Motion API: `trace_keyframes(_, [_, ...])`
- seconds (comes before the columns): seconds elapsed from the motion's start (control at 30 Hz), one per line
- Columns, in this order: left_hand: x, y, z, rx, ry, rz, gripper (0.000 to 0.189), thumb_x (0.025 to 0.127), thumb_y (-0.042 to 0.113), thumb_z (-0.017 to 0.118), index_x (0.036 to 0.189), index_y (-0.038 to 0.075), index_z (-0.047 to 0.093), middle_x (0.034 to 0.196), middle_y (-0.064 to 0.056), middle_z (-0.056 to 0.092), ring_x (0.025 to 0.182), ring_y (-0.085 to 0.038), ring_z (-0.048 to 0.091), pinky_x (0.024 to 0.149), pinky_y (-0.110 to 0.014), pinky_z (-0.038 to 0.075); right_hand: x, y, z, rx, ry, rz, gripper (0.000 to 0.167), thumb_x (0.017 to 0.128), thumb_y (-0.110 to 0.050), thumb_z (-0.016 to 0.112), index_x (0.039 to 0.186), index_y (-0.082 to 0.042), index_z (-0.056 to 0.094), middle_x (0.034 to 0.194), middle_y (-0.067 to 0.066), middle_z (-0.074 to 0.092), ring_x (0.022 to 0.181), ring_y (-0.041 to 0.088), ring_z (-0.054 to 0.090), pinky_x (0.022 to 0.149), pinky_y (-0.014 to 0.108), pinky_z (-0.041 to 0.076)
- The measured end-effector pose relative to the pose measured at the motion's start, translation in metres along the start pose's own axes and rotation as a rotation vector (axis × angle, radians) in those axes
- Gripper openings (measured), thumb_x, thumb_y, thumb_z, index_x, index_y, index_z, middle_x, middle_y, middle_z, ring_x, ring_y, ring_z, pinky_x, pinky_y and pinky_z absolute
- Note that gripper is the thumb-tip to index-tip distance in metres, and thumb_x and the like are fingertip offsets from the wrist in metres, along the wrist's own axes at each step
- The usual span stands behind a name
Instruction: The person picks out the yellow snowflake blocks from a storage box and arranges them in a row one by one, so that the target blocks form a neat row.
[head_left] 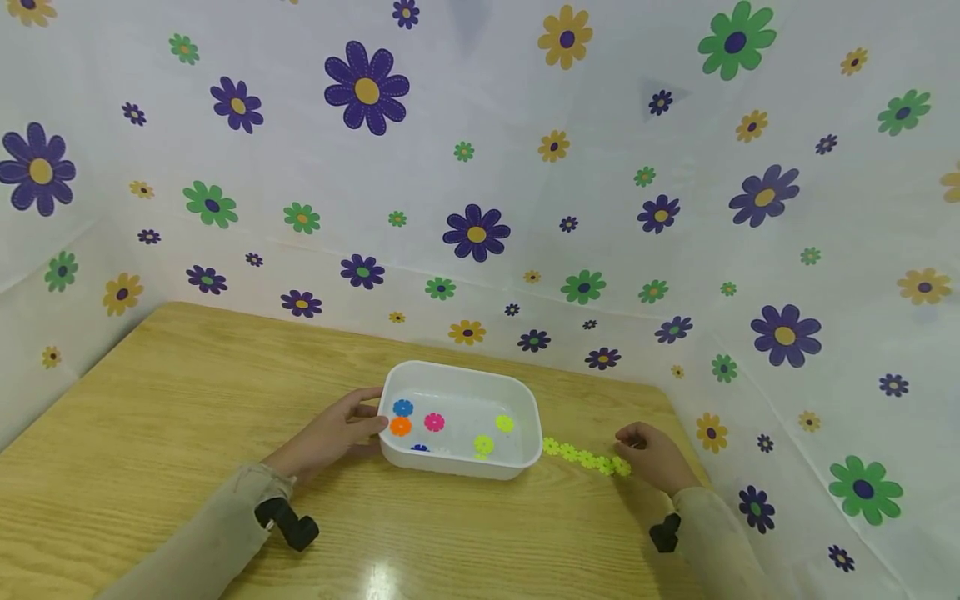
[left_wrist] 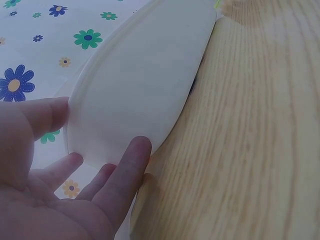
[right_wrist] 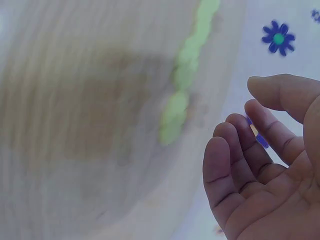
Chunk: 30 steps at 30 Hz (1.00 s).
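Note:
My left hand [head_left: 341, 429] holds the left end of a white plastic tray [head_left: 457, 468], its digits spread against the end wall and rim. In the left wrist view the tray's outer wall [left_wrist: 135, 75] fills the space beyond the fingertips. Inside the tray lie several flower-shaped plastic discs: a light blue disc [head_left: 402, 407], an orange disc [head_left: 401, 427], a pink disc [head_left: 434, 422] and yellow ones [head_left: 505, 423]. A chain of linked yellow discs [head_left: 587, 457] lies on the table, right of the tray. By its right end hovers my right hand [head_left: 658, 458], fingers loosely bent and holding nothing.
The wooden table [head_left: 225, 375] extends left and toward the front. White cloth [head_left: 420, 175] with printed flowers stands behind it and along both sides, close to my right hand. Black straps with small mounts [head_left: 288, 523] sit on both wrists.

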<state>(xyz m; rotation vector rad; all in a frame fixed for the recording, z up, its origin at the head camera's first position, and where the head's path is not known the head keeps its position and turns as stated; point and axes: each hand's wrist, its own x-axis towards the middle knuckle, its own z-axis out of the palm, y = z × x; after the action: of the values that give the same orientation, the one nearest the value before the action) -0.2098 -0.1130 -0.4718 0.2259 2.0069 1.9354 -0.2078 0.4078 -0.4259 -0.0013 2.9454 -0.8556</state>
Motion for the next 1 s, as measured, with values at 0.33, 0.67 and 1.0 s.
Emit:
trace_keyframes(0.33, [-0.001, 0.000, 0.000, 0.007, -0.002, 0.004, 0.063, 0.104, 0.023, 0.065, 0.159, 0.012, 0.037, 0.136, -0.024, 0.052, 0.112, -0.030, 0.065, 0.095, -0.045, 0.061, 0.003, -0.049, 0.007, 0.020, -0.004, -0.108, 0.031, 0.101, -0.024, 0.068, 0.126, -0.005, 0.065, 0.114, 0.006, 0.069, 0.102, 0.023, 0.064, 0.082, 0.039, 0.058])
trace_keyframes(0.67, [-0.001, 0.002, -0.001, -0.001, -0.008, 0.006, 0.063, 0.104, 0.025, 0.065, 0.159, 0.012, 0.037, 0.137, -0.023, 0.052, 0.112, -0.030, 0.065, 0.095, -0.045, 0.061, 0.010, -0.100, 0.029, 0.012, 0.005, -0.254, 0.031, 0.099, -0.020, 0.072, 0.126, -0.006, 0.068, 0.118, 0.009, 0.070, 0.103, 0.022, 0.065, 0.089, 0.042, 0.059])
trace_keyframes(1.0, [-0.002, 0.002, 0.001, 0.000, -0.014, 0.018, 0.062, 0.104, 0.022, 0.064, 0.159, 0.012, 0.037, 0.137, -0.024, 0.052, 0.112, -0.030, 0.065, 0.095, -0.045, 0.061, 0.017, -0.143, 0.066, 0.021, -0.064, -0.388, 0.030, 0.096, -0.015, 0.075, 0.124, -0.006, 0.069, 0.122, 0.008, 0.069, 0.111, 0.027, 0.063, 0.101, 0.049, 0.054])
